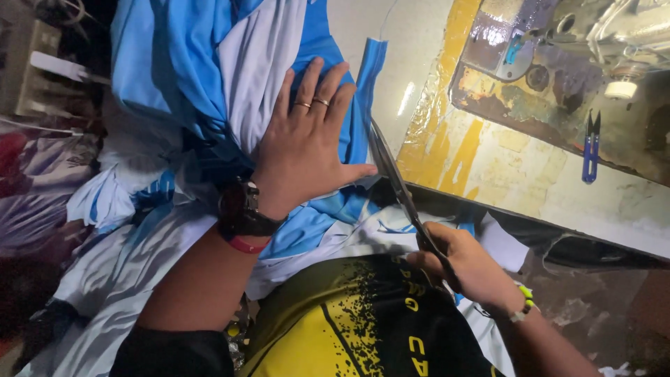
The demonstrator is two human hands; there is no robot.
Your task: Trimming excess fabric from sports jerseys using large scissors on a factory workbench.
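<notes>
two hands work at a pale, yellow-stained surface (488, 167) that carries a sewing machine (593, 63) and blue thread snips (590, 148); the room around it is dim and cluttered. the left hand (303, 150) lies flat, fingers spread wide, pressing a heap of blue and white fabric (209, 77). the right hand (464, 262) is closed around the handles of long scissors (394, 178), whose blades point up along the fabric's blue edge, beside the left thumb.

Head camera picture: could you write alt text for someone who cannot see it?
A person's left hand presses flat on a heap of blue and white fabric while the right hand holds large scissors at its edge. Small blue thread snips lie on the worn yellow-stained table.
</notes>
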